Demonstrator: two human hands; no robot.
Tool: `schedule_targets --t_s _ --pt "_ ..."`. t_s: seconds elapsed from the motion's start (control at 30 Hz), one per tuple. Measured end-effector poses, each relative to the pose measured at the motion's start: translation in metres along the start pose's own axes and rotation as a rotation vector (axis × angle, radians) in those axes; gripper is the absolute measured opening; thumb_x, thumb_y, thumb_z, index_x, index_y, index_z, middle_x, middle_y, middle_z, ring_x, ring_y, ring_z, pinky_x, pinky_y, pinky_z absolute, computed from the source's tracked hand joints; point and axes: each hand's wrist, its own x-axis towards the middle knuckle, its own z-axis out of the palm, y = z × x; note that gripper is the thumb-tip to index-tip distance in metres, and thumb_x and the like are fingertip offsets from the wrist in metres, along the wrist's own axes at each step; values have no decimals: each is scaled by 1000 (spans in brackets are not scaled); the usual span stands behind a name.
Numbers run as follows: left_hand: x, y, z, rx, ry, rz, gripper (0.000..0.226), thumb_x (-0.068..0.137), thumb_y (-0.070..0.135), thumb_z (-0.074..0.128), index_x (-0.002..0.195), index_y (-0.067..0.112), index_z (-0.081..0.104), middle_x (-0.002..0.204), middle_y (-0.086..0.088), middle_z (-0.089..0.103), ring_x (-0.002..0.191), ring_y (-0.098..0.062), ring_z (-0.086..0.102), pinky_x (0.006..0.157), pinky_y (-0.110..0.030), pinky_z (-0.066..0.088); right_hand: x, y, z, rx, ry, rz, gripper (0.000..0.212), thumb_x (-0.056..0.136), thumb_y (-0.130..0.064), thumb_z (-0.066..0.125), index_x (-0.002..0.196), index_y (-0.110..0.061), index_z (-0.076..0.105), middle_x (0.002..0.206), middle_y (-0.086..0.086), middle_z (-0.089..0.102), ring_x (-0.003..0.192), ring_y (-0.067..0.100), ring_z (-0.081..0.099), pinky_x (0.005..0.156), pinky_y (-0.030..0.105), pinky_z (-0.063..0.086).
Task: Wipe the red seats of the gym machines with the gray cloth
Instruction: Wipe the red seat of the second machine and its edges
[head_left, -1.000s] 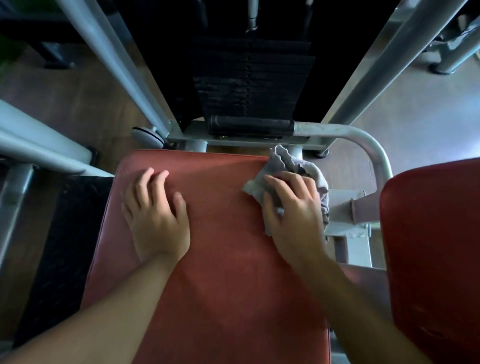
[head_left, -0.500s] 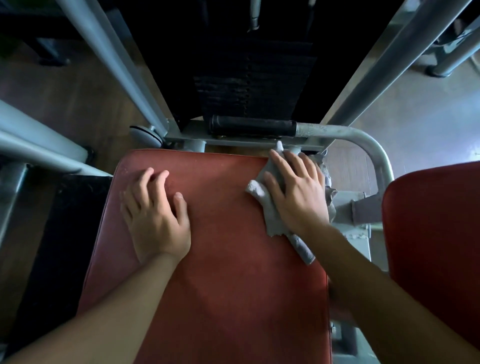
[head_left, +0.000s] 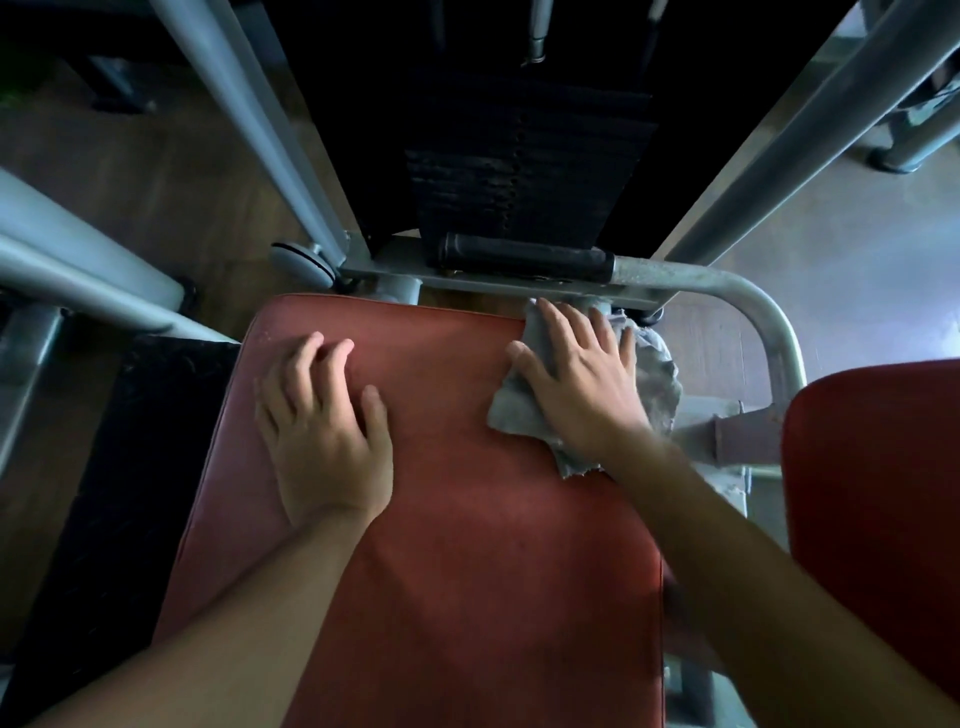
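Observed: right hand (head_left: 582, 384), fingers flat on cloth (head_left: 514, 415), has advanced to far right corner of seat (head_left: 467, 545); left hand (head_left: 322, 431) unmoved, spread, resting. Near half likely outstanding.

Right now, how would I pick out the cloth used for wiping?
Find the big red seat below the black weight stack. At its far right corner the right hand presses flat on the gray cloth. It is the only soft, crumpled thing there, spilling over the seat's edge.

L hand (head_left: 327, 436), R hand (head_left: 582, 387) palm-down
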Motion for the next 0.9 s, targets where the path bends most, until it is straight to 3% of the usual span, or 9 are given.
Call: schedule_targets --t_s 0.1,0.23,0.4,0.5,0.57,0.63,0.77,0.9 --pt "0 0 1 6 19 15 44 94 27 51 137 17 53 150 -6 46 133 -38 42 112 -59 32 13 -2 9 -144 137 -65 55 99 -60 28 143 -31 42 141 -7 51 135 23 40 116 46 20" --pt "2 -1 1 6 23 11 45 94 26 52 137 16 55 150 -6 46 136 -35 40 115 -57 31 46 -1 -9 -171 -45 -258 45 101 -58 35 138 -37 49 140 -11 57 123 23 56 91 34 39" --pt "0 -3 1 14 18 16 45 95 28 51 139 16 54 151 -7 46 137 -37 43 116 -56 29 28 31 -18 -130 -89 -414 60 97 -63 25 152 -39 32 145 -12 50 130 17 48 103 39 37" --pt "1 -2 2 11 7 19 45 96 27 51 139 16 53 151 -7 45 139 -36 43 118 -55 28 32 32 -20 -138 -50 -412 59 97 -64 27 150 -40 35 138 -11 55 123 16 52 91 32 40" --pt "2 -1 3 3 -1 5 45 95 27 53 139 17 53 152 -5 45 140 -35 42 119 -54 26 46 22 -22 -138 -110 -392 53 100 -62 31 148 -42 37 140 -11 56 122 16 54 85 26 36" --pt "2 -3 3 6 -4 0 45 95 27 54 139 18 53 152 -5 44 140 -34 41 119 -54 26 48 22 -23 -129 -153 -421 52 101 -60 32 150 -42 35 143 -11 54 124 17 54 88 26 37" --pt "0 -4 2 8 4 11 45 96 27 53 139 16 54 152 -6 45 140 -35 42 118 -55 27 27 35 -20 -155 -93 -427 59 99 -62 24 153 -41 28 141 -8 54 123 20 53 100 42 41" --pt "1 -2 3 -17 -9 -5 46 95 29 51 139 18 54 153 -3 44 141 -32 39 119 -53 26 43 9 -17 -166 -118 -440 56 98 -62 29 151 -42 32 142 -12 52 126 18 52 100 35 39"
